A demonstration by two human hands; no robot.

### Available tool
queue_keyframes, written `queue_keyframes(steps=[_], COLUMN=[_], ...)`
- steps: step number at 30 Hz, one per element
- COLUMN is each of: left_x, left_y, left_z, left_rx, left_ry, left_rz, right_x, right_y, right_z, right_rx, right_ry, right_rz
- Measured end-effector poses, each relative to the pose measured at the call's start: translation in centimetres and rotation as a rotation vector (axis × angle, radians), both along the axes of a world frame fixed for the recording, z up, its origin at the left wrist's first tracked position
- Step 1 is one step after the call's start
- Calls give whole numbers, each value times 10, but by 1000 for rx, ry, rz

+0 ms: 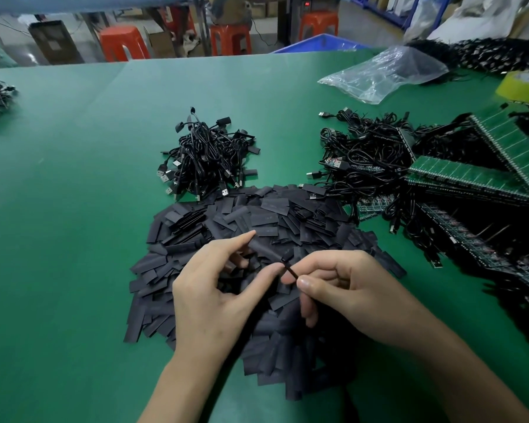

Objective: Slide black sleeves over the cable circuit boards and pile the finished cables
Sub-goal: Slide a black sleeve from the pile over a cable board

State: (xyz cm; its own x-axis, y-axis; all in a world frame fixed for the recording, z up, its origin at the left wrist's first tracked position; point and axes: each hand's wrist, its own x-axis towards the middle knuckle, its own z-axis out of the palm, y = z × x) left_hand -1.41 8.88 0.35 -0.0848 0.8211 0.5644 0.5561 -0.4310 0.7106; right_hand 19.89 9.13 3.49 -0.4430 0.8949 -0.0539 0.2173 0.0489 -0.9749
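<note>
Two hands, head view, over a green bench [74, 178].

- Left hand [208, 288]: forefinger and thumb pinch one black sleeve [263, 248], held just above the loose heap.
- Right hand [348, 294]: thumb and curled fingers grip a thin black cable [290, 271] where it meets the sleeve's near end; the board seems to be inside the sleeve, though it is hidden.
- Heap of flat black sleeves [257, 215]: under and beyond both hands.
- Pile of finished cables [205, 157]: behind the heap, left of centre.
- Tangle of unsleeved cables [367, 160]: right of that pile, running into green circuit board panels [471, 175].
- Clear plastic bag [385, 74] and yellow tape roll [522, 87]: far right.
- Orange stools [121, 44]: beyond the bench.
</note>
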Motion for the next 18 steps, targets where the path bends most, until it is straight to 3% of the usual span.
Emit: queue_keyframes(steps=[9, 18], left_x=[-2, -2], left_y=[3, 3], left_z=[-1, -7], left_rx=[-115, -162], left_ry=[-154, -114], left_rz=[-5, 8], right_x=[-31, -120], right_y=[47, 188], right_z=[38, 89], right_rx=[10, 56], right_ry=[193, 97], right_rz=[-138, -439])
